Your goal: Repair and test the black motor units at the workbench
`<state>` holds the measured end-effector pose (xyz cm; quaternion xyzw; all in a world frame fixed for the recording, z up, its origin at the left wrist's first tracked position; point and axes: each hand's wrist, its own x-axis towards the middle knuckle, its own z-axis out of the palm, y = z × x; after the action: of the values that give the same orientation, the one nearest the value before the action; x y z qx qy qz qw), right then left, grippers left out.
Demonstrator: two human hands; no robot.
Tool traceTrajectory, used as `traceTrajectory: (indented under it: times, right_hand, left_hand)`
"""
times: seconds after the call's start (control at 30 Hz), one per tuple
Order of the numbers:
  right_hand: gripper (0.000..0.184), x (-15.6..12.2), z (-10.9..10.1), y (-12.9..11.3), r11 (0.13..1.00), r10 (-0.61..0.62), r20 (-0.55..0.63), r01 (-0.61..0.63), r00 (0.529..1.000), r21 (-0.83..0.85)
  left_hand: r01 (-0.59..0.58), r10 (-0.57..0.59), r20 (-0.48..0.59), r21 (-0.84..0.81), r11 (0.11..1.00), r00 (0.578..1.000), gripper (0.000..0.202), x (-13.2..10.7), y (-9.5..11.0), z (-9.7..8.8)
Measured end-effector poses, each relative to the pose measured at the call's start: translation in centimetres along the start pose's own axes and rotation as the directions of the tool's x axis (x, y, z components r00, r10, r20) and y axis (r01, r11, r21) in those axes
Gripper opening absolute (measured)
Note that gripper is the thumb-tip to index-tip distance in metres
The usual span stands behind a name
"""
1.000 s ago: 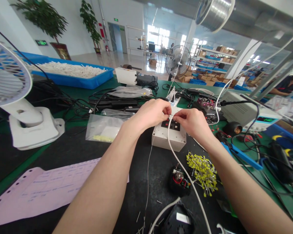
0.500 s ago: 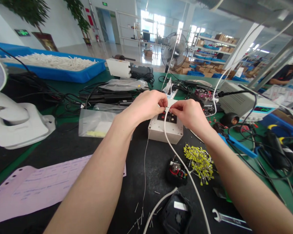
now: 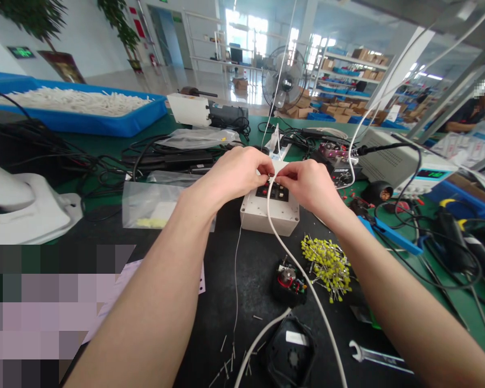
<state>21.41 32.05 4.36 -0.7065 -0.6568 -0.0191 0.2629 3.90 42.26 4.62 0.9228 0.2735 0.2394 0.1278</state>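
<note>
My left hand [image 3: 235,175] and my right hand [image 3: 307,186] meet fingertip to fingertip above a white box [image 3: 270,213] with dark sockets on top. Both pinch the end of a white cable [image 3: 295,264] that curves down across the box toward the near edge. A thin wire [image 3: 236,258] hangs from my left fingers to the black mat. What exactly sits between the fingertips is too small to tell.
Yellow components [image 3: 327,267] lie in a pile right of the cable, beside a small black part [image 3: 289,283]. A wrench [image 3: 378,355], blue-handled tool [image 3: 390,234], plastic bags [image 3: 153,205], white fan base [image 3: 24,210], blue tray [image 3: 76,110] and a power supply [image 3: 404,167] surround the box. A person sits far right.
Both hands stay pinched together over the box. The view has drifted, so everything sits slightly lower-left and the wrench has come into view.
</note>
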Motion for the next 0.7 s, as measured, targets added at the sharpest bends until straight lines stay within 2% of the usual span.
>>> traceTrajectory:
  times: [0.23, 0.7]
  right_hand:
    - [0.009, -0.09, -0.01, 0.03, 1.000, -0.011, -0.007, 0.011, 1.000, 0.007]
    - [0.008, 0.05, 0.07, 0.37, 1.000, -0.021, 0.000, 0.021, 1.000, 0.006]
  left_hand:
    - [-0.025, 0.024, -0.019, -0.042, 0.999, 1.000, 0.018, -0.03, -0.14, 0.17]
    - [-0.021, 0.021, -0.031, 0.002, 1.000, 0.999, 0.017, 0.05, -0.27, 0.30]
